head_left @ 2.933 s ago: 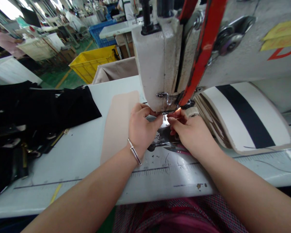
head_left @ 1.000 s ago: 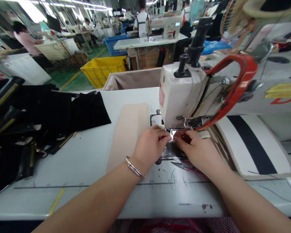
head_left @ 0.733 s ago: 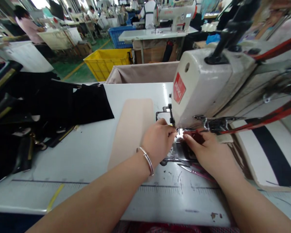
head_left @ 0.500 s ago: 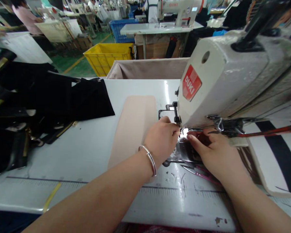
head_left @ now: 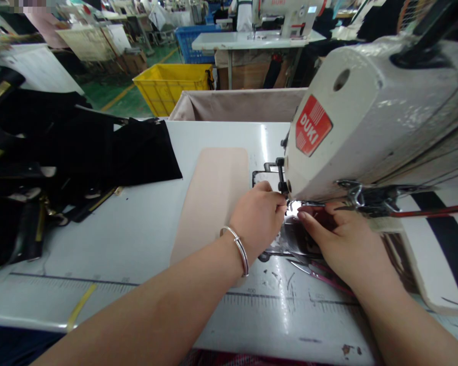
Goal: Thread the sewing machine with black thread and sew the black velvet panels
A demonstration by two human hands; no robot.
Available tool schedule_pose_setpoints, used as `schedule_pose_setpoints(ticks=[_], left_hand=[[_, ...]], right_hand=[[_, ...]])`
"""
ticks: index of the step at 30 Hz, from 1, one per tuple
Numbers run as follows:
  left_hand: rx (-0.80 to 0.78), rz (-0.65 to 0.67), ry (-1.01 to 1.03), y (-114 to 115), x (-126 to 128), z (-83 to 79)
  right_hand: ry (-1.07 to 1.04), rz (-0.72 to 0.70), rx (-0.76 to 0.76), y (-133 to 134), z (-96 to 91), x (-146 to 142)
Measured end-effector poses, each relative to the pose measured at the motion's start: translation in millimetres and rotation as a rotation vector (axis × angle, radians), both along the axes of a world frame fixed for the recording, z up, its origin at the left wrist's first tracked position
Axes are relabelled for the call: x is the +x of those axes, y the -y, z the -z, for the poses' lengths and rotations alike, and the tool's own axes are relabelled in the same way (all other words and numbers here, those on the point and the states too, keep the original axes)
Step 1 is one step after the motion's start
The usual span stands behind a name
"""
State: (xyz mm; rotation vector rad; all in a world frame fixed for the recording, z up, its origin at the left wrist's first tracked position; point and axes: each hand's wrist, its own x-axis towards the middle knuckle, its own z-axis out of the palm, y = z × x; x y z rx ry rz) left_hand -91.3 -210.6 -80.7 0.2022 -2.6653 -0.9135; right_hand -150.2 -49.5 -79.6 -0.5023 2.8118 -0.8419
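Both my hands are at the needle area of a white sewing machine (head_left: 339,127) with a red label. My left hand (head_left: 257,216), a silver bangle on its wrist, has thumb and fingers pinched together beside the presser foot; what they pinch is too small or hidden to name. To the right of the needle, my right hand (head_left: 343,239) has its thumb and fingers curled close together under the machine head, and anything between them is hidden. A pale beige panel (head_left: 209,203) lies flat left of the needle plate (head_left: 297,239). Scissors (head_left: 316,274) lie partly beneath my right hand.
Black fabric pieces with zips and metal hardware (head_left: 80,147) are heaped on the left of the white table (head_left: 137,234). Behind the table stand a cloth-lined bin (head_left: 244,104) and a yellow crate (head_left: 171,84). Thread scraps lie near the front ruler markings.
The camera view has shifted slightly, so the machine sits a little further right. Both hands keep nearly the same pose at the needle, and the beige panel stays in place.
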Motion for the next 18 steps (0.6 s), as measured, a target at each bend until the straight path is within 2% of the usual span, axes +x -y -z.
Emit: schedule_pose_setpoints(ticks=[18], left_hand=[[0.022,-0.001,0.003,-0.9,1.6,-2.7]], right_hand=[[-0.046,-0.043,-0.035,-0.8,-0.9,0.1]])
